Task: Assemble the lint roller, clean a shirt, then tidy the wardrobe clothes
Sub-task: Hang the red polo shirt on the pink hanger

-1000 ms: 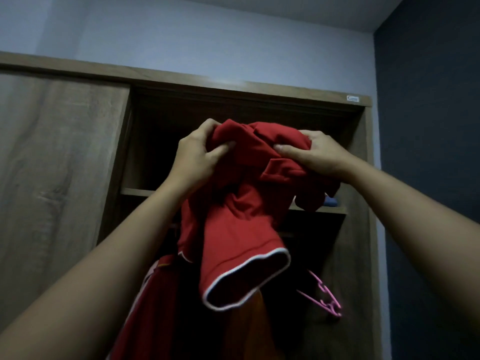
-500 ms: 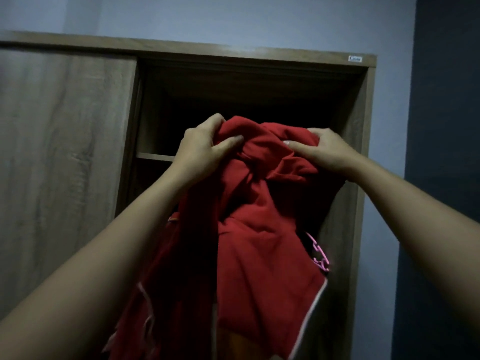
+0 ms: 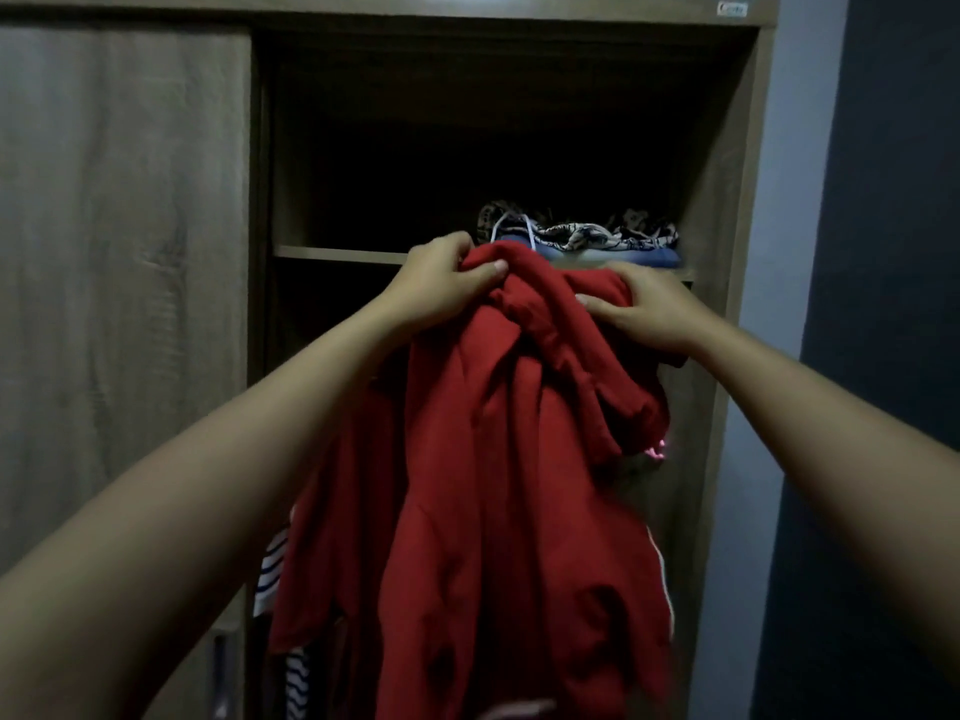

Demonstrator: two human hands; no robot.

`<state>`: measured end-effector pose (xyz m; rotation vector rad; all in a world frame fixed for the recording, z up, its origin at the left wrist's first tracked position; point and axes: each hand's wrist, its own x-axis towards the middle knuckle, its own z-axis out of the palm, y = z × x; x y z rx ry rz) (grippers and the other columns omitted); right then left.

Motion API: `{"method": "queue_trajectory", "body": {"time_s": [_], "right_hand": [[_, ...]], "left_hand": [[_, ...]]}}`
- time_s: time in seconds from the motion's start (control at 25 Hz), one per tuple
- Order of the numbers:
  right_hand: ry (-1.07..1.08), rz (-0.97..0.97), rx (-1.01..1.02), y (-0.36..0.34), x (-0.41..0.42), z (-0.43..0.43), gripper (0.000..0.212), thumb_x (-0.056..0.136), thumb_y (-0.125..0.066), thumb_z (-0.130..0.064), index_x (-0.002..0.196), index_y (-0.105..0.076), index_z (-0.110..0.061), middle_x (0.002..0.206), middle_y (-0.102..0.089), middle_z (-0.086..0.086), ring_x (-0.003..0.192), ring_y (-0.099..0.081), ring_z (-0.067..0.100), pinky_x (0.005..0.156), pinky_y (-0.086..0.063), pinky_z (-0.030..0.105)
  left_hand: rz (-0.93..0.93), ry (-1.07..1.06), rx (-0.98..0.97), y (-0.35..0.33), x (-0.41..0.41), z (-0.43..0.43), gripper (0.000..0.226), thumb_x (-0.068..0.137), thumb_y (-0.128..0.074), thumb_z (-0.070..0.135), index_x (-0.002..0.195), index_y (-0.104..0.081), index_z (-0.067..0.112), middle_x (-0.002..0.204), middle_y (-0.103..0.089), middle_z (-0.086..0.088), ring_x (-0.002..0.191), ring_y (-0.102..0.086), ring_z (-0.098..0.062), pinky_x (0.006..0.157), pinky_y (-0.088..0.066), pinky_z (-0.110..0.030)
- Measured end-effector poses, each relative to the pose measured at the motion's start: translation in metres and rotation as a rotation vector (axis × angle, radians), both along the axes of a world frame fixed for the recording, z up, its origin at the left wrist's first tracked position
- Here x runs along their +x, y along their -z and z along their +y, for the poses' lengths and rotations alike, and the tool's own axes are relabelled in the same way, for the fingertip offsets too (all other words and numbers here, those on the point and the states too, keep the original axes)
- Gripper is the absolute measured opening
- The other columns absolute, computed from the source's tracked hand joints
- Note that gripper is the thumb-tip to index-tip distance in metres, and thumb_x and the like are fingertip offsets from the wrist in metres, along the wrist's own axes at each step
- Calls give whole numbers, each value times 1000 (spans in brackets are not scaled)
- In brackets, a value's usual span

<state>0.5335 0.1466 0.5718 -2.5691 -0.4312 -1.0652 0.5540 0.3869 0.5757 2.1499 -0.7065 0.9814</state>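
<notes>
Red cloth fills the middle of the view: a red shirt (image 3: 498, 485) hangs bunched from both hands in front of the open wardrobe (image 3: 748, 148), its top held level with the front edge of the shelf (image 3: 337, 253). Both arms reach forward and upward, bare to the frame edge. The left hand (image 3: 441, 283) has its grip pressed together on the upper left of the fabric, thumb laid across the fold. The right hand (image 3: 644, 311) pinches the gathered collar area, fingers curled over the cloth. A white stripe runs down the shirt's lower right edge. Behind the hands, a pile of folded clothes (image 3: 587, 241), patterned on top and blue beneath, sits on the shelf, partly hidden by the shirt. Below left, a striped garment (image 3: 272, 563) peeks out past the red cloth. A small pink object (image 3: 657, 449) shows at the shirt's right side, too covered to identify. The wardrobe interior is dark and its depth hard to read; the sliding door (image 3: 124, 252) covers the left half.
</notes>
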Motion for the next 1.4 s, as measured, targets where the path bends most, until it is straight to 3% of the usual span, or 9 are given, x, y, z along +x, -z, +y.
{"method": "queue_trajectory", "body": {"time_s": [0.16, 0.32, 0.44, 0.6, 0.76, 0.96, 1.16, 1.28, 1.4], "right_hand": [[-5, -134, 91, 17, 2, 10, 50, 83, -51, -50, 122, -52, -19, 117, -57, 5, 111, -54, 21, 98, -42, 42], [-224, -415, 168, 53, -31, 55, 44, 85, -44, -52, 85, -56, -9, 82, -56, 3, 74, -51, 13, 66, -37, 17], [-202, -107, 16, 92, -46, 100, 56, 70, -47, -72, 86, -57, -19, 75, -58, -6, 70, -56, 12, 67, -46, 26], [64, 358, 41, 140, -36, 146, 85, 62, -55, -78, 114, -48, -11, 113, -62, 12, 108, -58, 32, 89, -48, 35], [2, 516, 93, 141, -28, 127, 38, 83, -63, -40, 109, -63, -11, 114, -65, 10, 109, -60, 27, 92, -48, 33], [-138, 473, 363, 78, -33, 90, 16, 84, -61, -22, 81, -70, -8, 80, -69, 10, 69, -59, 17, 69, -49, 32], [-190, 446, 579, 45, -22, 122, 15, 84, -58, -17, 83, -67, -6, 68, -60, 13, 58, -52, 21, 54, -38, 26], [-216, 492, 529, 48, -15, 140, 14, 83, -60, -19, 73, -65, -11, 63, -59, 9, 52, -50, 18, 51, -38, 24], [-301, 466, 564, 46, -16, 139, 9, 81, -67, -26, 81, -65, -17, 74, -66, 2, 65, -60, 13, 64, -48, 25]], "left_hand": [[47, -47, -83, -15, -4, -6, 29, 90, -54, 42, 76, -50, 17, 87, -57, -6, 84, -53, -19, 63, -31, -26], [91, -136, -122, -16, 4, -12, 37, 92, -52, 39, 106, -57, 5, 113, -61, -15, 109, -55, -28, 72, -33, -26], [125, -175, -172, -14, 11, -10, 42, 91, -53, 36, 116, -53, 2, 122, -58, -17, 115, -53, -31, 83, -40, -29], [175, -206, -289, -17, 13, 1, 43, 89, -51, 29, 122, -50, 2, 124, -57, -17, 114, -54, -31, 87, -44, -30], [111, -323, -175, -24, 18, 43, 39, 86, -53, 28, 115, -53, 3, 118, -59, -18, 110, -56, -34, 81, -43, -33], [58, -565, 301, 8, 22, 88, 39, 83, -60, 44, 103, -62, 10, 107, -63, -20, 101, -58, -40, 78, -47, -41], [344, 297, 12, 56, 3, 80, 40, 85, -55, 55, 97, -69, 19, 98, -71, 2, 94, -66, -12, 90, -51, -32], [472, 467, 59, 95, 6, 81, 32, 86, -62, 33, 103, -66, 6, 100, -68, -2, 92, -60, -9, 89, -48, -33], [478, 551, -143, 113, 20, 83, 35, 89, -59, 23, 105, -58, -8, 94, -60, -14, 87, -54, -23, 79, -44, -41]]}}
